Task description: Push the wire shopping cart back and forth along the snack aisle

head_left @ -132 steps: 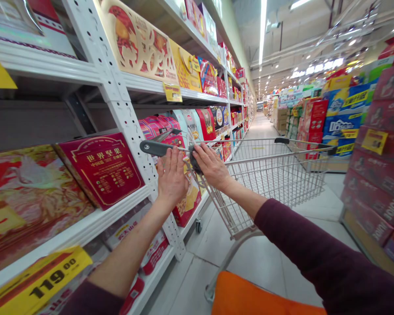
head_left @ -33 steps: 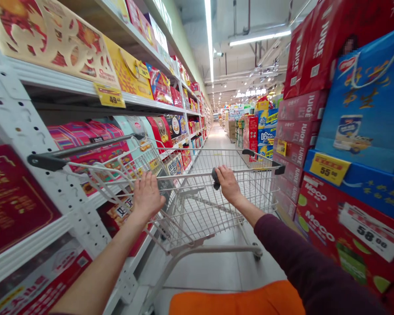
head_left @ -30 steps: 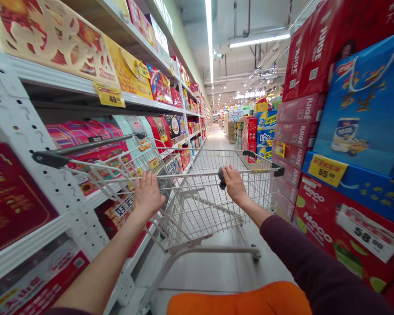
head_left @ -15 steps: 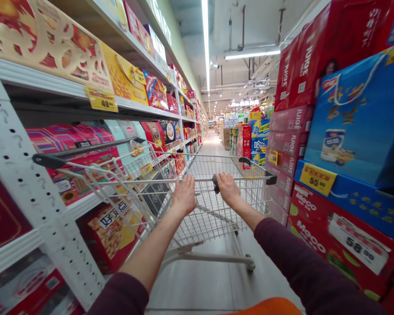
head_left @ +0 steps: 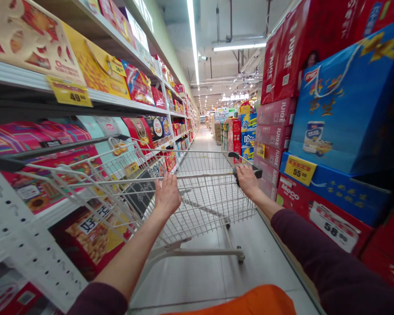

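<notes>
1. Shopping cart (head_left: 203,205) dead ahead at 12 o'clock, empty-looking wire basket and all, casters on pale tile floor (head_left: 197,280).
2. Left hand (head_left: 167,195) at about 6 o'clock from the basket's middle, on the cart's push rail (head_left: 118,180), fingers straight and a bit spread, tips right at the bar. Honestly can't tell if that's a real grip or just a flat, open rest.
3. Right hand (head_left: 248,181) out toward 3 o'clock, curled closed around the dark grip (head_left: 235,176) at the end of the rail. Definitely holding on.
4. Maroon sleeves (head_left: 328,258) on both forearms, pushed up short of the wrists.
5. White perforated shelving (head_left: 16,227) along the whole 9 o'clock side, packed with colorful gift boxes, plus a yellow 49 price tag (head_left: 68,91) on the shelf edge, well clear of the cart.
6. Red JUIGE cases (head_left: 276,78) stacked at 2 o'clock, next to a big blue gift box (head_left: 335,105) with a yellow 55 tag (head_left: 297,169) below it and a white 58 tag (head_left: 333,227) lower down.
7. Orange fabric (head_left: 243,304) poking in at 6 o'clock, mostly cut off by the frame, so no clue what exactly.
</notes>
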`<state>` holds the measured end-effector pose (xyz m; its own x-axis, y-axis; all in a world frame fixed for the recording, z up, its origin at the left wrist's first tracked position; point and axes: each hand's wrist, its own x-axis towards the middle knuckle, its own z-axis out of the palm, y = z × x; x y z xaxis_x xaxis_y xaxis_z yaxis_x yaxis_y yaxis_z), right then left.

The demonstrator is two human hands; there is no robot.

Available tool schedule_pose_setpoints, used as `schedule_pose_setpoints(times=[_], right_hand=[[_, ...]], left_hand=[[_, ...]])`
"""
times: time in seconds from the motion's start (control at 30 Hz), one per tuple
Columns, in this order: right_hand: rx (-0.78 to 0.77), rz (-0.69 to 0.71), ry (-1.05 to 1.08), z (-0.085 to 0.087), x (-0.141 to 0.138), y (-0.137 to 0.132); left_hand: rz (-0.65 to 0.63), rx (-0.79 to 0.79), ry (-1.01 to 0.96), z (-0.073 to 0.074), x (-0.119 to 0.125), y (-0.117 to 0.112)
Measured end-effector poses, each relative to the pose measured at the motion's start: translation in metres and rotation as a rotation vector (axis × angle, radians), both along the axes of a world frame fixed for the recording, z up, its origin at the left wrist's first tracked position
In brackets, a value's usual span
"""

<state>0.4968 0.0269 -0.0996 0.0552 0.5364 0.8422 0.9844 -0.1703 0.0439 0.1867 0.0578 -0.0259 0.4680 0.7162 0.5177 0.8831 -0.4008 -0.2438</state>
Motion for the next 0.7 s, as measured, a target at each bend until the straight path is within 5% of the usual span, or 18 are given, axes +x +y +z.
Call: schedule_pose_setpoints(times=[0.2, 0.3, 0.7], right_hand=[[-0.041, 0.154, -0.095, 0.012, -0.064, 0.019], [-0.045, 0.175, -0.094, 0.008, -0.072, 0.019], [-0.027, -0.121, 0.03, -0.013, 0.047, -0.007]], left_hand=[[-0.153, 0.007, 0.026, -0.003, 0.056, -0.02], [-0.198, -0.03, 0.053, -0.009, 0.082, -0.021], [-0.25, -0.083, 0.062, -0.026, 0.105, -0.026]])
